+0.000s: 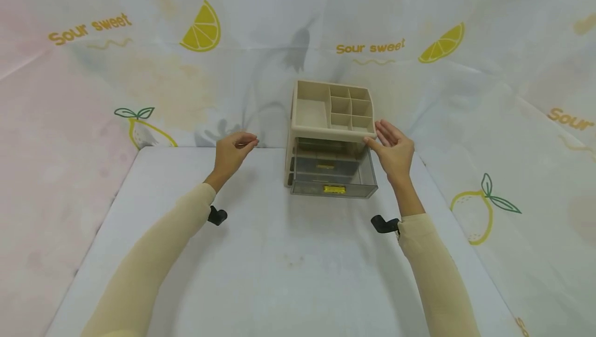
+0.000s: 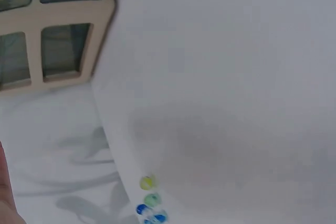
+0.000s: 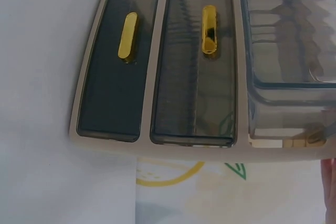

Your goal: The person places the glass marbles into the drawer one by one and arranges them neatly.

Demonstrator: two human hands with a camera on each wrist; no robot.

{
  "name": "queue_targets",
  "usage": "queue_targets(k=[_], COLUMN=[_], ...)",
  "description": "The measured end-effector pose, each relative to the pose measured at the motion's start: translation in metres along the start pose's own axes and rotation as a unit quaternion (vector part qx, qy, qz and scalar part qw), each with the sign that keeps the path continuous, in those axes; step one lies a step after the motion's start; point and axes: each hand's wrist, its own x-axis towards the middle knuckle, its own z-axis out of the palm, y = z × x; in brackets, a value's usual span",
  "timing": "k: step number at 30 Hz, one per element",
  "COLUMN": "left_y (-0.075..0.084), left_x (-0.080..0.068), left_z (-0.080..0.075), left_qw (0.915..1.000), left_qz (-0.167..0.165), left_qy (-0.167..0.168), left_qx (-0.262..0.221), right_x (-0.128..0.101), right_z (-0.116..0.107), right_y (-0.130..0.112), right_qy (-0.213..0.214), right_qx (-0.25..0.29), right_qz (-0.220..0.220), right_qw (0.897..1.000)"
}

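Observation:
A beige drawer organizer [image 1: 335, 133] with a divided top stands at the back of the table. Its clear top drawer [image 1: 307, 188] is pulled out, while two lower drawers [image 3: 176, 103] with gold handles are closed. My right hand [image 1: 395, 153] rests at the organizer's upper right front corner, thumb at the front edge and straight fingers along the side. To the left of the organizer my left hand [image 1: 231, 153] hovers with thumb and fingertips close together; I cannot tell whether anything is between them. Several small coloured balls [image 2: 152, 199] lie near the table's back edge.
The white tabletop [image 1: 261, 254] meets a printed cloth backdrop [image 1: 261, 26] behind the organizer. On the right, the same cloth [image 1: 535, 254] hangs beside the table edge. A black wrist mount [image 1: 384, 224] sticks out below my right sleeve.

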Motion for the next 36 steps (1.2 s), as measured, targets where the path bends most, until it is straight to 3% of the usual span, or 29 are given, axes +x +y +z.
queue_targets(k=[6,12,18,26,30,36], left_y=[-0.029,-0.044,-0.056,-0.067,-0.065,-0.067], left_x=[-0.019,-0.032,-0.04,-0.047,-0.048,-0.049], left_z=[-0.021,-0.032,-0.037,-0.038,-0.036,-0.031], left_qw=[0.9956,0.9862,0.983,0.9727,0.9698,0.9726], left_qz=[-0.051,-0.109,-0.109,-0.124,-0.126,-0.112], left_qy=[-0.027,-0.055,-0.082,-0.135,-0.141,-0.133], left_qx=[0.075,0.112,0.123,0.142,0.154,0.154], right_x=[-0.001,-0.002,-0.003,-0.004,-0.003,-0.003], right_z=[-0.001,0.001,0.002,0.003,0.004,0.001], right_y=[0.0,-0.001,-0.003,-0.003,-0.003,-0.002], right_qy=[0.0,-0.001,-0.004,-0.005,-0.005,-0.002], right_qx=[-0.006,-0.002,0.001,-0.007,-0.008,0.0], right_qz=[0.003,0.005,0.003,-0.002,-0.006,-0.006], right_qw=[1.0,1.0,1.0,1.0,1.0,1.0])
